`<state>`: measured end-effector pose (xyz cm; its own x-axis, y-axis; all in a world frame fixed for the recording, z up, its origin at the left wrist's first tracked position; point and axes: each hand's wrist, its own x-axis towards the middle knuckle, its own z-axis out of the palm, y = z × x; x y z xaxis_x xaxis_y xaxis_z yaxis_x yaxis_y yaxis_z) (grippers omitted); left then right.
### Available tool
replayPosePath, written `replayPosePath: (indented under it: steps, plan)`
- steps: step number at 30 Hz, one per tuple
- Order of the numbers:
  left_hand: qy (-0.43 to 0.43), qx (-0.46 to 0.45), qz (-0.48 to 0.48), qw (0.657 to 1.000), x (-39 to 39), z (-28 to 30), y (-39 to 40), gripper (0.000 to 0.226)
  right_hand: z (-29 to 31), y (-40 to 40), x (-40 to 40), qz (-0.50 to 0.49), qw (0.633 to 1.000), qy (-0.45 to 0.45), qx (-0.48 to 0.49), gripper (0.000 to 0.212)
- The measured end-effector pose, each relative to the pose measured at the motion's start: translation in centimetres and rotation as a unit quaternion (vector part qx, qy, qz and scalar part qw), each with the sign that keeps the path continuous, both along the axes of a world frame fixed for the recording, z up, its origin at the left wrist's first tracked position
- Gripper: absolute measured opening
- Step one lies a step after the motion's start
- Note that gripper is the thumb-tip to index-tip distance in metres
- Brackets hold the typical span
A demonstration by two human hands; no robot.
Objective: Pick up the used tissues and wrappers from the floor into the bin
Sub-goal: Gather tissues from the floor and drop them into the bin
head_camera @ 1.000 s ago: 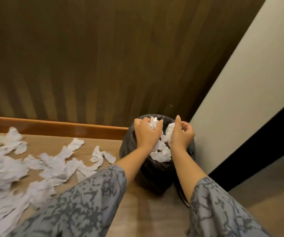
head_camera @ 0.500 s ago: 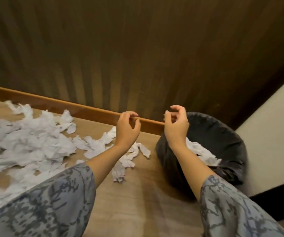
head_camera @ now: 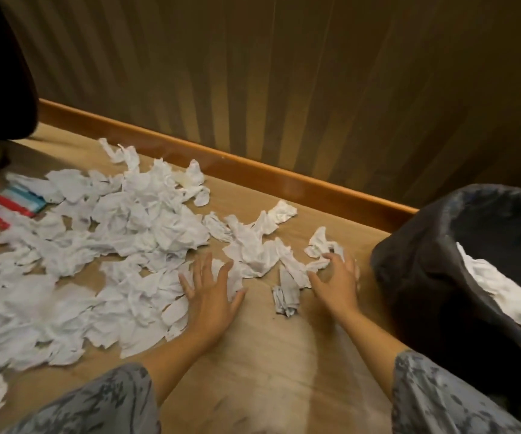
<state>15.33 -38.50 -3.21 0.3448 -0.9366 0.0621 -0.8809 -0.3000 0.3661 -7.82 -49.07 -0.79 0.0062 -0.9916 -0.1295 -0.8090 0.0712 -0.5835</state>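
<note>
My left hand (head_camera: 210, 291) lies palm down on the wooden floor (head_camera: 253, 355), fingers spread wide, their tips resting on the near edge of the main heap of crumpled white tissues (head_camera: 121, 233); nothing is gripped. My right hand (head_camera: 336, 280) is curled, fingers bent narrow around a tissue scrap (head_camera: 322, 242) at its tips; whether the scrap is truly pinched, I cannot tell. Between the two hands a small wadded tissue (head_camera: 286, 297) lies alone on the floor. The heap spreads from the middle to the left edge of the floor, reaching toward the skirting board (head_camera: 253, 170) along the far edge. A red, white and blue wrapper (head_camera: 11, 205) lies half buried at the far left. The bin (head_camera: 441, 277), lined with a black bag, stands at the right, just beside my right hand, with white tissue (head_camera: 500, 292) already inside.
</note>
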Motion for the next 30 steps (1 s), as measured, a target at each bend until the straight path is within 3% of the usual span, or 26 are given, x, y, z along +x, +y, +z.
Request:
replayPosePath:
  steps: [3, 6, 9, 11, 14, 17, 20, 23, 26, 28, 30]
  plan:
    - [0.01, 0.041, -0.069, 0.997, -0.9, -1.6, 0.3, 0.066, -0.6, -2.3, -0.1, -0.041, 0.999, -0.004, 0.018, 0.071]
    - [0.018, 0.012, -0.12, 0.993, -0.9, -2.8, 0.1, 0.054, -1.2, -3.6, 0.6, -0.031, 0.997, -0.052, 0.044, 0.089]
    - [0.064, -0.047, -0.175, 0.981, 0.1, -3.1, 0.1, 0.028, -2.7, -2.3, 1.9, 0.037, 0.998, -0.026, 0.043, 0.099]
    - [0.074, -0.047, -0.207, 0.974, 0.7, -2.6, 0.6, 0.027, -3.9, -0.3, 2.6, 0.11, 0.994, 0.01, 0.006, 0.099]
    - [0.111, -0.038, -0.216, 0.969, 1.0, -1.8, 1.9, 0.026, -5.3, 3.3, 3.3, 0.209, 0.975, 0.008, -0.076, 0.085]
    - [0.2, -0.042, -0.139, 0.969, 0.6, -1.5, 2.6, 0.011, -6.9, 5.8, 3.2, 0.267, 0.947, -0.019, -0.177, 0.042]
    - [0.234, -0.106, -0.05, 0.965, -0.3, -0.5, 1.2, 0.04, -7.0, 6.1, 2.6, 0.298, 0.934, -0.068, -0.185, 0.027]
    - [0.226, -0.168, -0.042, 0.959, -0.8, 0.8, -2.3, 0.049, -5.9, 5.2, 1.5, 0.24, 0.95, -0.109, -0.164, 0.021]
    - [0.25, -0.164, -0.064, 0.952, -1.1, 1.1, -6.2, 0.045, -5.3, 3.8, 0.2, 0.159, 0.972, -0.08, -0.155, 0.025]
    - [0.224, -0.124, -0.073, 0.964, -1.7, 0.5, -7.7, 0.039, -5.0, 3.1, -0.2, 0.124, 0.976, -0.056, -0.17, 0.023]
    - [0.109, -0.025, -0.063, 0.992, -2.0, -0.6, -7.9, 0.063, -4.5, 2.4, 0.1, 0.097, 0.98, -0.062, -0.164, 0.02]
